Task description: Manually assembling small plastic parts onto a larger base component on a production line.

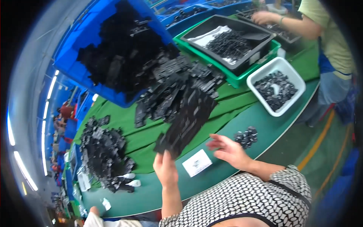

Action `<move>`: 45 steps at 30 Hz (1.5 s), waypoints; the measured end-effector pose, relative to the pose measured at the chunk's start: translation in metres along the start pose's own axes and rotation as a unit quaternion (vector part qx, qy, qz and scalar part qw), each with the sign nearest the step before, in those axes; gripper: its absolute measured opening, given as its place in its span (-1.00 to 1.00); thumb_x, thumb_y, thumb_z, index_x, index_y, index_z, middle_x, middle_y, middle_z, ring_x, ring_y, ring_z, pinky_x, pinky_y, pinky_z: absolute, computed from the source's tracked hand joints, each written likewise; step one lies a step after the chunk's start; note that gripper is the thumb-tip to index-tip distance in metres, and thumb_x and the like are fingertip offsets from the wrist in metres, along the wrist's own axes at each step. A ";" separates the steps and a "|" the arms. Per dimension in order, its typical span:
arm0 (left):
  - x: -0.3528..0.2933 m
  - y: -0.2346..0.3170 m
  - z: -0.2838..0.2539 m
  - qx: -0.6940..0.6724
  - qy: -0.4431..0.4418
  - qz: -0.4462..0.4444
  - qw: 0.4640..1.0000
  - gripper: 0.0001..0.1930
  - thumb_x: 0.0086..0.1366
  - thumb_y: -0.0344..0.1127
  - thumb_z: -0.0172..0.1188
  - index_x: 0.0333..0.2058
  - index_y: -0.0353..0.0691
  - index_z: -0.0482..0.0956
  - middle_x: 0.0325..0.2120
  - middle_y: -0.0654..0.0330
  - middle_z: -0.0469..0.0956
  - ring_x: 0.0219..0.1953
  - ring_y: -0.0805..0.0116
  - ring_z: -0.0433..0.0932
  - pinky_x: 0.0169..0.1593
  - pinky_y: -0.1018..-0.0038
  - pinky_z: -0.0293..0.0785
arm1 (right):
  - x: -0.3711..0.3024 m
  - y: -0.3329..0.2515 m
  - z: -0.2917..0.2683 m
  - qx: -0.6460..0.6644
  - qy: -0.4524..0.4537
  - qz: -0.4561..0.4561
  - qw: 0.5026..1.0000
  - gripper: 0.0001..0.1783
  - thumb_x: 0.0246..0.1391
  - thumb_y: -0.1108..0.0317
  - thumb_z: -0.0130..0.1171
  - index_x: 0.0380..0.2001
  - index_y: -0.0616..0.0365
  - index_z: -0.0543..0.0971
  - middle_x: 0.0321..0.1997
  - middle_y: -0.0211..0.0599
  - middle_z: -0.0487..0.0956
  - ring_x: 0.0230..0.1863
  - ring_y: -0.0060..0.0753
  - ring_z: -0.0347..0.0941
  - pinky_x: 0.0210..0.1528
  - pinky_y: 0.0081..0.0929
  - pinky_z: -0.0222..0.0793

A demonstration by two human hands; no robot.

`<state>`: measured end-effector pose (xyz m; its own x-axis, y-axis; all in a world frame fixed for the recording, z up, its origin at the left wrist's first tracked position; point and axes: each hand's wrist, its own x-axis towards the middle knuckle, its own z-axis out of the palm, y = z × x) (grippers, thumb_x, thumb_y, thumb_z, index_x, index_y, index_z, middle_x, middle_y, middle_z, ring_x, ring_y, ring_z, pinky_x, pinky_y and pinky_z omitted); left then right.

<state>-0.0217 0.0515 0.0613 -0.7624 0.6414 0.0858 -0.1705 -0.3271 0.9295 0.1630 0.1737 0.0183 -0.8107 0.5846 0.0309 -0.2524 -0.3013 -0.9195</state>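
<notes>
My left hand (165, 166) is closed on the near end of a long flat black plastic part (191, 121). That part is blurred and tilts up over the green cloth, overlapping the pile behind it. To its right, my right hand (228, 150) is open, fingers apart and holding nothing. A white card (197, 163) with a small grey mark lies on the table between my hands. Just beyond my right hand sits a small heap of black pieces (246, 137).
A tipped blue bin (72, 68) spills black parts (166, 75) onto the green cloth. Another black heap (102, 151) lies left. At right stand a white tub (278, 109) of small pieces and a black tray (261, 47) in a green crate. A co-worker's hand (264, 17) works behind.
</notes>
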 end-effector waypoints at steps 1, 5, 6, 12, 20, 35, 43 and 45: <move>-0.020 -0.006 -0.005 0.030 0.030 0.003 0.999 -0.72 0.27 -0.47 0.10 -0.05 -0.42 0.48 -0.18 0.18 0.55 -0.17 0.47 0.49 -0.04 0.53 0.39 | 0.009 -0.004 0.010 0.061 -0.010 -0.023 0.998 -0.38 0.15 0.37 0.14 0.23 0.24 0.19 0.10 -0.19 0.41 0.11 -0.42 0.34 0.11 -0.46 0.31; -0.062 -0.025 -0.026 0.052 -0.022 0.010 0.998 -0.75 0.19 -0.56 0.14 -0.13 -0.40 0.54 -0.26 0.24 0.57 -0.26 0.54 0.48 -0.14 0.58 0.40 | 0.032 -0.003 0.032 0.198 0.022 -0.031 0.980 -0.72 0.25 0.34 0.00 -0.03 0.22 0.43 -0.09 -0.40 0.52 -0.09 -0.59 0.43 -0.06 -0.52 0.39; -0.068 -0.017 -0.033 0.080 -0.060 -0.022 0.995 -0.73 0.17 -0.57 0.15 -0.11 -0.41 0.53 -0.26 0.24 0.58 -0.25 0.54 0.49 -0.12 0.58 0.39 | 0.035 -0.008 0.032 0.217 -0.005 -0.002 0.976 -0.73 0.25 0.33 0.01 -0.04 0.22 0.44 -0.12 -0.41 0.53 -0.14 -0.59 0.44 -0.08 -0.53 0.39; -0.062 -0.003 -0.045 -0.222 -0.157 -0.126 0.954 -0.20 0.30 0.22 -0.15 0.28 -0.31 0.02 0.17 -0.04 0.26 0.18 0.05 0.30 0.26 0.19 0.15 | 0.050 -0.020 0.039 0.083 -0.186 0.091 0.975 -0.75 0.24 0.25 0.04 -0.16 0.20 0.49 -0.23 -0.47 0.55 -0.25 -0.66 0.45 -0.20 -0.60 0.40; -0.075 -0.022 -0.032 -0.281 -0.161 -0.156 0.933 -0.19 0.28 0.36 -0.30 0.26 -0.18 0.08 0.10 -0.05 0.34 0.01 -0.15 0.44 0.06 -0.28 0.30 | 0.043 -0.020 0.056 -0.068 -0.210 0.103 0.970 -0.68 0.20 0.20 0.08 -0.11 0.22 0.51 -0.26 -0.45 0.56 -0.20 -0.64 0.42 -0.22 -0.57 0.43; -0.059 -0.037 -0.083 -0.323 -0.017 -0.035 0.946 -0.34 0.36 0.18 -0.24 0.30 -0.04 -0.01 0.23 -0.01 0.16 0.00 -0.09 0.46 -0.07 -0.17 0.44 | 0.006 -0.061 -0.092 -0.565 0.106 -0.030 0.818 -0.86 0.08 0.46 0.14 -0.28 0.27 0.56 -0.32 -0.31 0.58 -0.36 -0.52 0.47 -0.31 -0.57 0.38; -0.061 -0.044 -0.100 -0.326 -0.040 -0.011 0.944 -0.39 0.39 0.11 -0.23 0.30 -0.06 0.02 0.21 0.02 0.20 0.02 0.02 0.42 0.03 -0.15 0.36 | -0.014 -0.043 -0.104 -0.591 0.074 0.012 0.803 -0.84 0.01 0.44 0.18 -0.29 0.23 0.57 -0.37 -0.21 0.50 -0.36 -0.21 0.50 -0.28 -0.38 0.43; -0.060 -0.045 -0.098 -0.328 -0.045 -0.015 0.944 -0.39 0.39 0.11 -0.24 0.30 -0.05 0.01 0.22 0.02 0.19 0.03 0.01 0.41 0.04 -0.15 0.35 | -0.011 -0.037 -0.105 -0.614 0.051 0.000 0.788 -0.83 0.00 0.43 0.19 -0.30 0.22 0.58 -0.37 -0.21 0.49 -0.33 -0.21 0.48 -0.27 -0.37 0.41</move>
<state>-0.0294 -0.0408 -0.0212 -0.7001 0.7036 0.1215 -0.5624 -0.6482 0.5134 0.2369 0.2574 0.0111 -0.7482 0.6610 0.0572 0.4991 0.6176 -0.6079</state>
